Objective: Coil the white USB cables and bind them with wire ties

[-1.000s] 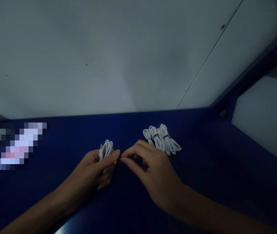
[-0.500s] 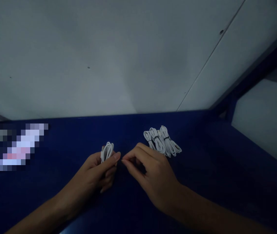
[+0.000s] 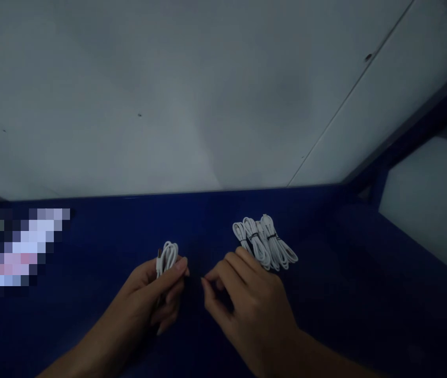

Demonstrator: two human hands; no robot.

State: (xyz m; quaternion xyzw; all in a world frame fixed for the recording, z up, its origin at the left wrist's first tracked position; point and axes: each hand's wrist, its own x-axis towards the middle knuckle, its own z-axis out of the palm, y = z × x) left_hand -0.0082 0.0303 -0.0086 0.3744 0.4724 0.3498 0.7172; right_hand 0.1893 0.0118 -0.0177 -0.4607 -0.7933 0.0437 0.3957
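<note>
A coiled white cable [image 3: 169, 257] with a plug at its left side is gripped between the thumb and fingers of my left hand [image 3: 154, 294]. To the right, my right hand [image 3: 252, 307] is closed in a pinch, thumb against forefinger, a short gap away from the coil. Whatever thin thing may be between those fingertips is too dark to see. Just behind the right hand lie several bundled white cables [image 3: 264, 244] side by side, each bound round its middle with a dark tie.
The blue tabletop [image 3: 136, 220] runs back to a pale grey wall panel [image 3: 168, 105]. A pixelated bright object [image 3: 34, 244] is at the far left. A blue frame post [image 3: 396, 149] slants along the right.
Both hands appear a little lower, as does the whole scene. The gap between my left hand's coil and my right fingertips has widened.
</note>
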